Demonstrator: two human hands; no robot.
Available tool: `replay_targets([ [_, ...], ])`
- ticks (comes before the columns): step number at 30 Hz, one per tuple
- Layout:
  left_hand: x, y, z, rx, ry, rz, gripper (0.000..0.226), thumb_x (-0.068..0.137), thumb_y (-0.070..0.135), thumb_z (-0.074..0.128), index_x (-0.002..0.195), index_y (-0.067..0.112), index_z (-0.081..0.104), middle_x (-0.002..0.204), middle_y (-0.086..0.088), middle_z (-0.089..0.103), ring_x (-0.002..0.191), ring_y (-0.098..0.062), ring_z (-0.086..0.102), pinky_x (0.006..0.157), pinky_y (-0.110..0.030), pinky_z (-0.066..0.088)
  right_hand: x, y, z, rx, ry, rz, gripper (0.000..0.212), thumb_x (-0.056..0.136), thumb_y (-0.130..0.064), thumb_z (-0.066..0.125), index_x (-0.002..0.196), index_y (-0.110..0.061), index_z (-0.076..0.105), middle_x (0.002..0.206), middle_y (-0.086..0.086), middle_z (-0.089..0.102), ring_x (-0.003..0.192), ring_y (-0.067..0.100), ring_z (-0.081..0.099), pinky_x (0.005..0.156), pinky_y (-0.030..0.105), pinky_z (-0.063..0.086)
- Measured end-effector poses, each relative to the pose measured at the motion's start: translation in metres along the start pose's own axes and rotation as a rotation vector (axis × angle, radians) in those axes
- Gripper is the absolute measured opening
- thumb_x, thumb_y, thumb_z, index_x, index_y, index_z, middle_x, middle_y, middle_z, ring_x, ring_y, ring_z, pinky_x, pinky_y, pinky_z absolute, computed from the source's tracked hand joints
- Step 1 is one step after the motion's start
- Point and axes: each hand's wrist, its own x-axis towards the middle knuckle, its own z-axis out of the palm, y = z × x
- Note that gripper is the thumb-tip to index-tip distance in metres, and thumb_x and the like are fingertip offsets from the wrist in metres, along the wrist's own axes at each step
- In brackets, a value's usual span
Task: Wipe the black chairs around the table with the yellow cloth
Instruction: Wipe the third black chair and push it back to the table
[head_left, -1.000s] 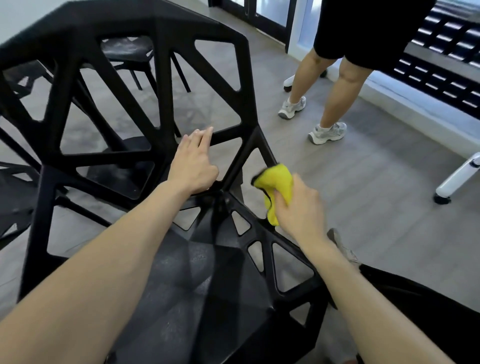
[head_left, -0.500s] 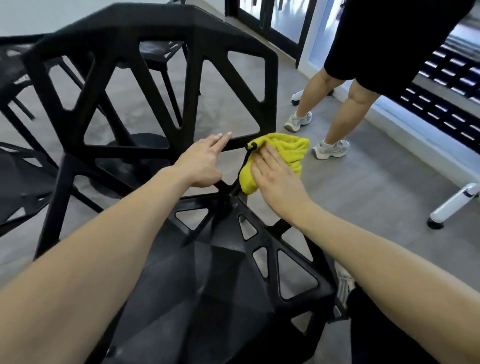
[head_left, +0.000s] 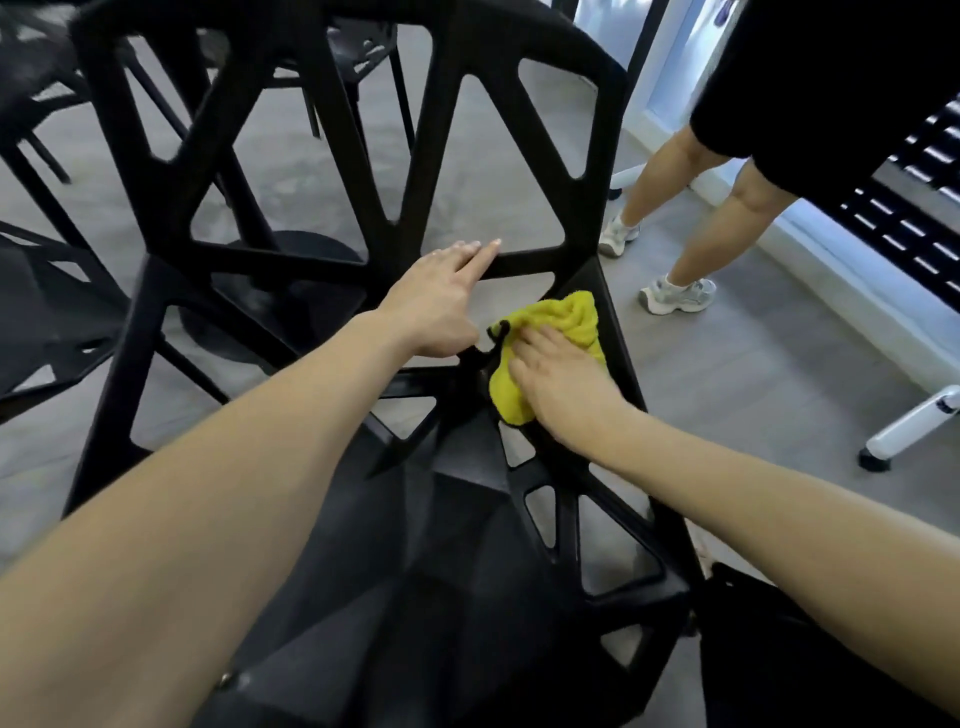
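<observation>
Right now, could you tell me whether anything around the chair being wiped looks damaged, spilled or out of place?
Nothing stands out. The black plastic lattice chair looks whole, the right hand presses the yellow microfibre cloth against its frame, and the left hand rests on a backrest strut. The grey floor shows no spill.

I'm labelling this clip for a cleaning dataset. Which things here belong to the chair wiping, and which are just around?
Part of the job: yellow cloth, black chair, right hand pressing the cloth, left hand resting on the backrest.

Just around: other chairs, bystander's legs, white caster leg.
</observation>
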Motion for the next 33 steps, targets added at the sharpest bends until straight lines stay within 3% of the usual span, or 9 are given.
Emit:
replay_targets([
  [3, 0.001, 0.001, 0.002, 0.019, 0.028, -0.002, 0.105, 0.086, 0.009, 0.059, 0.173, 0.026, 0.003, 0.180, -0.004, 0.011, 0.167, -0.020, 0.004, 0.135, -0.035, 0.007, -0.008, 0.017, -0.007, -0.068, 0.072, 0.137, 0.047, 0.093, -0.013, 0.033, 0.113, 0.006, 0.071, 0.126, 0.029, 0.069, 0.128, 0.044, 0.062, 0.117, 0.052, 0.045],
  [7, 0.002, 0.002, 0.001, 0.020, 0.006, -0.004, 0.108, 0.085, 0.008, 0.059, 0.173, 0.027, 0.001, 0.180, -0.003, 0.008, 0.167, -0.019, 0.002, 0.135, -0.035, 0.004, 0.013, -0.029, 0.028, 0.038, 0.007, -0.045, 0.030, 0.093, -0.003, 0.051, 0.113, 0.005, 0.073, 0.122, 0.027, 0.072, 0.126, 0.047, 0.064, 0.120, 0.050, 0.039],
  [10, 0.003, 0.001, 0.002, 0.027, 0.005, 0.003, 0.109, 0.084, 0.006, 0.058, 0.173, 0.027, -0.001, 0.181, -0.003, 0.006, 0.167, -0.020, -0.001, 0.135, -0.035, 0.001, 0.013, -0.025, -0.018, 0.005, -0.229, -0.030, 0.030, 0.101, -0.009, 0.048, 0.124, -0.006, 0.067, 0.131, 0.017, 0.068, 0.136, 0.039, 0.054, 0.125, 0.047, 0.029],
  [14, 0.003, 0.000, 0.006, 0.086, 0.009, -0.006, 0.113, 0.085, 0.014, 0.062, 0.172, 0.025, -0.009, 0.181, -0.007, -0.003, 0.167, -0.021, -0.009, 0.136, -0.038, -0.002, -0.016, 0.033, -0.091, 0.010, 0.203, 0.090, 0.042, 0.089, -0.011, 0.031, 0.107, -0.009, 0.069, 0.116, 0.019, 0.069, 0.116, 0.041, 0.062, 0.103, 0.051, 0.046],
  [17, 0.001, 0.006, 0.006, 0.128, -0.011, -0.021, 0.121, 0.085, 0.022, 0.069, 0.171, 0.028, -0.016, 0.181, -0.008, -0.010, 0.167, -0.023, -0.013, 0.136, -0.042, -0.002, -0.047, 0.058, -0.087, -0.127, 0.076, 0.131, 0.060, 0.085, -0.016, 0.034, 0.135, -0.011, 0.066, 0.155, 0.015, 0.052, 0.153, 0.039, 0.034, 0.126, 0.057, 0.025],
  [20, 0.001, 0.006, 0.004, 0.153, -0.024, -0.028, 0.125, 0.085, 0.024, 0.071, 0.169, 0.032, -0.021, 0.180, -0.009, -0.016, 0.166, -0.024, -0.015, 0.136, -0.042, -0.002, -0.099, 0.024, -0.049, 0.052, -0.003, 0.240, 0.073, 0.077, -0.021, 0.047, 0.148, -0.014, 0.058, 0.169, 0.010, 0.037, 0.163, 0.036, 0.012, 0.129, 0.061, 0.012],
  [26, -0.008, 0.015, 0.012, 0.206, -0.012, -0.071, 0.124, 0.086, 0.036, 0.068, 0.167, 0.032, -0.025, 0.176, -0.009, -0.029, 0.164, -0.027, -0.023, 0.135, -0.048, -0.002, -0.176, -0.029, -0.020, 0.152, 0.119, 0.219, 0.062, 0.084, -0.025, 0.064, 0.144, -0.010, 0.061, 0.164, 0.010, 0.046, 0.161, 0.032, 0.026, 0.130, 0.056, 0.020],
  [29, -0.027, 0.013, 0.020, 0.154, -0.031, -0.082, 0.111, 0.081, 0.035, 0.057, 0.172, 0.030, -0.005, 0.179, -0.007, -0.018, 0.167, -0.027, -0.011, 0.133, -0.060, 0.015, -0.105, -0.022, -0.009, 0.081, 0.132, 0.145, 0.048, 0.090, -0.022, 0.058, 0.132, 0.000, 0.065, 0.144, 0.021, 0.062, 0.141, 0.039, 0.051, 0.130, 0.049, 0.021],
  [33, -0.077, -0.015, 0.055, 0.131, -0.096, -0.108, 0.083, 0.087, 0.032, 0.057, 0.165, 0.016, 0.033, 0.170, -0.015, 0.035, 0.161, -0.032, 0.027, 0.129, -0.047, 0.030, -0.039, -0.068, 0.025, 0.079, -0.103, 0.084, 0.059, 0.096, -0.024, 0.029, 0.142, 0.001, 0.056, 0.146, 0.027, 0.057, 0.140, 0.044, 0.047, 0.129, 0.053, 0.018],
])
